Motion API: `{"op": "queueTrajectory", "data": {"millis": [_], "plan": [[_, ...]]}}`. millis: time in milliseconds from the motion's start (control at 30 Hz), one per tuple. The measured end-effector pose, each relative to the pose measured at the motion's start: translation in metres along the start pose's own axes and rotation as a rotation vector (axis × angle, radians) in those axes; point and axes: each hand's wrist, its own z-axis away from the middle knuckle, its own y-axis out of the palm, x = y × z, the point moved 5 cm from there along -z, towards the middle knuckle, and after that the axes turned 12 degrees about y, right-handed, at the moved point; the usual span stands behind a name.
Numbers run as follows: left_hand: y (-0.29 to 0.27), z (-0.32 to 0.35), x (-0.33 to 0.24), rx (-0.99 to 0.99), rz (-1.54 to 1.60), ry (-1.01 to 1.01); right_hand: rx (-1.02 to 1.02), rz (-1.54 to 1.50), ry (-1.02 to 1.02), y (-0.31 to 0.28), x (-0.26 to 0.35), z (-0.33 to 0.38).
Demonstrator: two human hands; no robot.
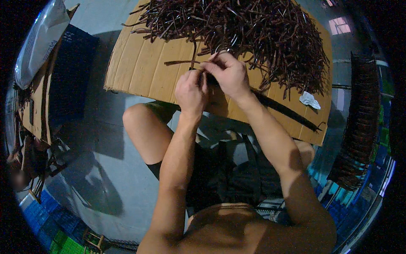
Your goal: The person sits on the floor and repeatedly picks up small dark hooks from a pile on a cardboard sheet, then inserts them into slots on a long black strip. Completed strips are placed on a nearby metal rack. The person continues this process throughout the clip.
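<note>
My left hand and my right hand meet over the near part of a cardboard sheet. Both pinch a small dark bundle of strips between their fingertips. A large heap of dark brown strips covers the far half of the cardboard, just beyond my right hand. One loose strip lies flat on the cardboard to the left of my hands. A long dark strip runs from under my right wrist toward the cardboard's right corner.
A crumpled white scrap lies on the cardboard's right side. A tall stack of dark bundled strips stands at right. At left sit a dark blue crate, a white bag and cardboard pieces. My bare knee juts beneath the cardboard.
</note>
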Motion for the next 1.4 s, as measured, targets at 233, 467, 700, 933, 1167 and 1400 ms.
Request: {"op": "queueTrajectory", "data": {"millis": [233,467,700,933,1167,1400], "plan": [[0.003,-0.003,0.001,0.006,0.042,0.029,-0.048,-0.015,-0.080,-0.001,0.002,0.000],[0.007,0.003,0.012,0.050,0.113,-0.110,0.163,0.214,0.034,0.004,0.011,-0.003],[-0.024,-0.015,0.054,-0.130,0.350,-0.254,0.243,0.592,-0.158,-0.023,-0.018,-0.062],[-0.048,-0.008,0.063,-0.153,-0.032,-0.287,0.281,1.168,-0.297,0.040,-0.019,-0.070],[-0.033,-0.011,0.041,-0.086,0.121,-0.219,0.617,1.369,-0.421,0.065,-0.001,-0.076],[-0.028,-0.014,0.036,-0.033,0.180,-0.329,0.225,1.193,-0.713,0.052,-0.018,-0.066]]}}
